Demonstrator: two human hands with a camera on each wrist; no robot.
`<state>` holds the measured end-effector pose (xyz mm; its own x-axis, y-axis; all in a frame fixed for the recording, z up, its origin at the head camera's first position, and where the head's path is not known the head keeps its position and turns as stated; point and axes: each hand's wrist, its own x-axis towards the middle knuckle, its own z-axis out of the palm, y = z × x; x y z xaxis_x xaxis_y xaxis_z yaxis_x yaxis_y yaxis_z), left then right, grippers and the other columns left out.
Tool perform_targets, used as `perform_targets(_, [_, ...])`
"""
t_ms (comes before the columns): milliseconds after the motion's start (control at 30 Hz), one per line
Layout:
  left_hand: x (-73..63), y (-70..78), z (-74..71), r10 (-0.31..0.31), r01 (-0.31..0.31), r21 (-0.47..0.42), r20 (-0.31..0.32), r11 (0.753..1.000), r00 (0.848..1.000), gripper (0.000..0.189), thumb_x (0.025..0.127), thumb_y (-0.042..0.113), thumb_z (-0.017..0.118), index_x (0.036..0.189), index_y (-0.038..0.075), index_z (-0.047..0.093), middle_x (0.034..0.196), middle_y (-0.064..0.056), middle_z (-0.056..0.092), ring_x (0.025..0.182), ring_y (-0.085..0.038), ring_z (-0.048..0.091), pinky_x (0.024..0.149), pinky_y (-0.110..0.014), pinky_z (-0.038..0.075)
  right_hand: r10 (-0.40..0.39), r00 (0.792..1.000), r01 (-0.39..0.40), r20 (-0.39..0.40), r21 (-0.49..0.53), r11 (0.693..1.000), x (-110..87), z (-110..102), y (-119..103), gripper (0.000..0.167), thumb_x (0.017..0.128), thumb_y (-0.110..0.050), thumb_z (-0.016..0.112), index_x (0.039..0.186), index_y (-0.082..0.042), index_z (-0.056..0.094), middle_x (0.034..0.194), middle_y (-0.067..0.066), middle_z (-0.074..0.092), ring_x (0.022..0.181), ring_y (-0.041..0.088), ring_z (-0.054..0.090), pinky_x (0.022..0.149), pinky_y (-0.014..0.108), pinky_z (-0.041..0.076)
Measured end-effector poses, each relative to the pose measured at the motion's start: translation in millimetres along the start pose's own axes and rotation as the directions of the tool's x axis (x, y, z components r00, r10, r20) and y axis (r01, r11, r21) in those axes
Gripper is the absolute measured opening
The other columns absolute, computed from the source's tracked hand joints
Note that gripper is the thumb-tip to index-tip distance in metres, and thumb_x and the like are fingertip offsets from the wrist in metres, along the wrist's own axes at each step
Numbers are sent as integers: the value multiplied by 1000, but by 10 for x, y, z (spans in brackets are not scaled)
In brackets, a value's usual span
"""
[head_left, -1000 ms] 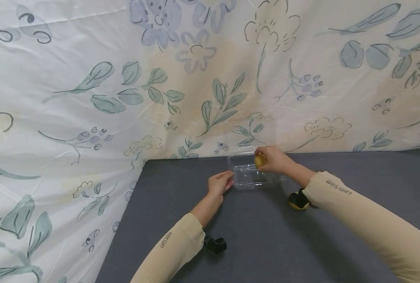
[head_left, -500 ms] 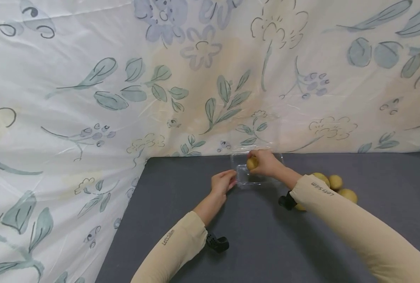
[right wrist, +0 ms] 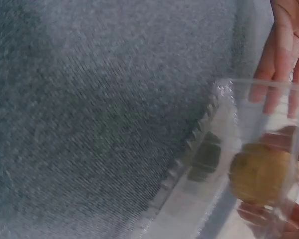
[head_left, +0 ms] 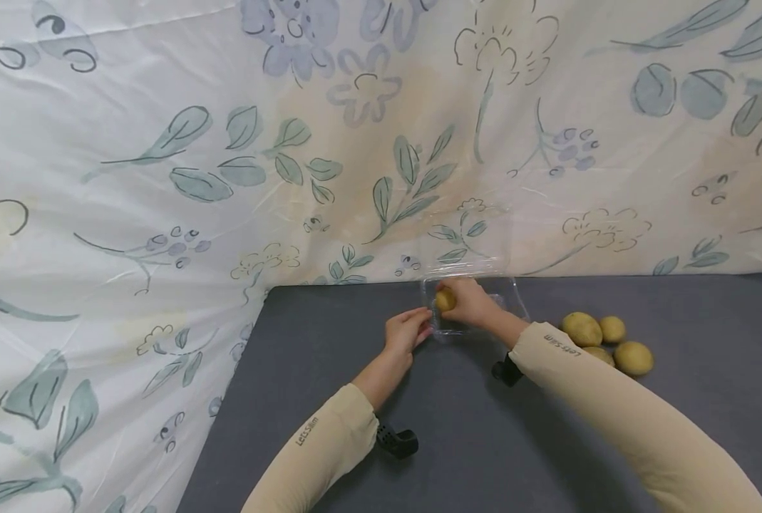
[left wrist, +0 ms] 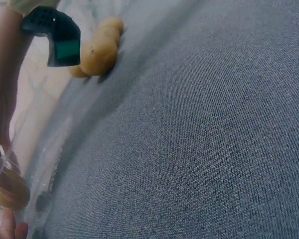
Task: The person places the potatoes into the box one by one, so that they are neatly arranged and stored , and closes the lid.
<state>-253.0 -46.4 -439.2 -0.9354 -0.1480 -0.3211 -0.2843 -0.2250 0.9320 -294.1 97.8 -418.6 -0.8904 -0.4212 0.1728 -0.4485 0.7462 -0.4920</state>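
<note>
My right hand (head_left: 473, 303) grips a small yellow potato (head_left: 445, 299) inside a clear plastic clamshell box (head_left: 520, 299), near its left end. Through the box's transparent wall the potato (right wrist: 261, 174) shows between thumb and fingers in the right wrist view. At the box's left side is my left hand (head_left: 406, 331), its fairly straight fingers (right wrist: 284, 55) touching the outer wall. The left wrist view catches only its fingertips (left wrist: 7, 226) at the lower left corner. Whether the held potato touches the box floor, I cannot tell.
Several potatoes (head_left: 634, 358) lie grouped on the dark grey table (head_left: 457, 442), right of the box and beside the right forearm. Behind the box, its raised clear lid (head_left: 464, 242) leans near the floral cloth backdrop (head_left: 348, 171). Black cameras (head_left: 398, 442) hang at both wrists.
My right hand has carried the potato left and lower into the box, toward its left end. The loose potatoes have come out from behind the right sleeve. The left hand stays at the box.
</note>
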Motion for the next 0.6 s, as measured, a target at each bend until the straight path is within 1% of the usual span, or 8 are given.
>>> perform_targets(100, [18, -1, 1, -9, 9, -10, 3, 1000, 1000, 25, 81, 3, 67, 104, -6, 66, 77, -1, 61, 73, -12, 60, 66, -21, 55, -12, 1000, 12, -16, -2, 1000, 13, 30, 21, 48, 73, -8, 75, 116, 3, 56, 104, 20, 61, 89, 32, 55, 73, 44, 49])
perform_targets(200, [23, -4, -8, -16, 16, -14, 2, 1000, 1000, 25, 80, 3, 68, 104, -6, 66, 77, -1, 62, 71, -11, 60, 66, -21, 55, -1, 1000, 1, -24, 6, 1000, 13, 59, 34, 48, 74, -8, 75, 117, 2, 55, 106, 21, 60, 91, 34, 55, 75, 46, 49])
perform_targets(400, [17, -3, -10, -24, 24, -9, 13, 1000, 1000, 26, 80, 5, 69, 105, -5, 67, 84, -4, 64, 77, -13, 62, 70, -24, 56, 23, 999, -23, -37, -8, 1000, 5, 123, 63, 49, 76, -11, 75, 119, -2, 54, 111, 22, 57, 92, 35, 56, 74, 48, 50])
perform_targets(467, [22, -8, -7, -22, 22, -7, 12, 1000, 1000, 26, 80, 5, 69, 104, -5, 67, 86, -5, 65, 79, -14, 63, 70, -24, 56, 28, 998, -29, -53, -4, 1000, 4, 145, 51, 49, 76, -11, 75, 119, -2, 54, 114, 24, 55, 94, 37, 56, 75, 49, 50])
perform_targets(600, [32, -9, 3, -17, 17, -10, 6, 1000, 1000, 26, 79, 4, 69, 103, -5, 67, 84, -4, 66, 81, -16, 64, 68, -23, 56, 43, 994, -43, -98, 6, 999, 7, 175, 11, 50, 75, -12, 76, 119, -3, 54, 115, 25, 52, 95, 38, 56, 76, 50, 50])
